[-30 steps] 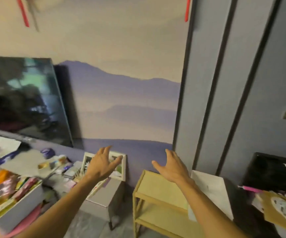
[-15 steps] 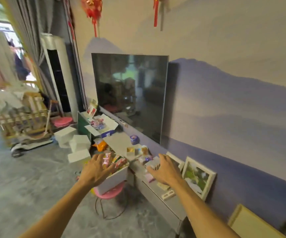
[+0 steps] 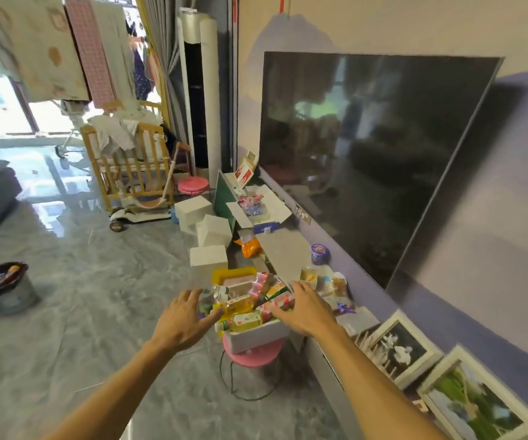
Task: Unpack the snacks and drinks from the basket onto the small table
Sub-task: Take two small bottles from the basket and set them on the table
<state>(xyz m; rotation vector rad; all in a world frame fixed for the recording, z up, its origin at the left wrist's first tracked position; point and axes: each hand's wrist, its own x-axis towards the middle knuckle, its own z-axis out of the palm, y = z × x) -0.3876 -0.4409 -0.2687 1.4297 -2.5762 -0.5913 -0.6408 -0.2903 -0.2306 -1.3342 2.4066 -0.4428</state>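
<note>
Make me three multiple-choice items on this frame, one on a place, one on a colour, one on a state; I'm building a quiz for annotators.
1. What does the white box of snacks and drinks rest on?
A. the floor
B. a round stool
C. the grey TV cabinet

2. What colour is the seat of the stool under it?
A. pink
B. green
C. black

3. What are the hands doing?
A. both lifting a bottle clear
B. both open, reaching to the box's sides
C. one resting on the TV

Answers:
1 B: the box sits on the stool's round seat, beside the cabinet.
2 A: a pink rim shows beneath the box.
3 B: the left hand and right hand are spread at either side of the box, with nothing lifted.
</note>
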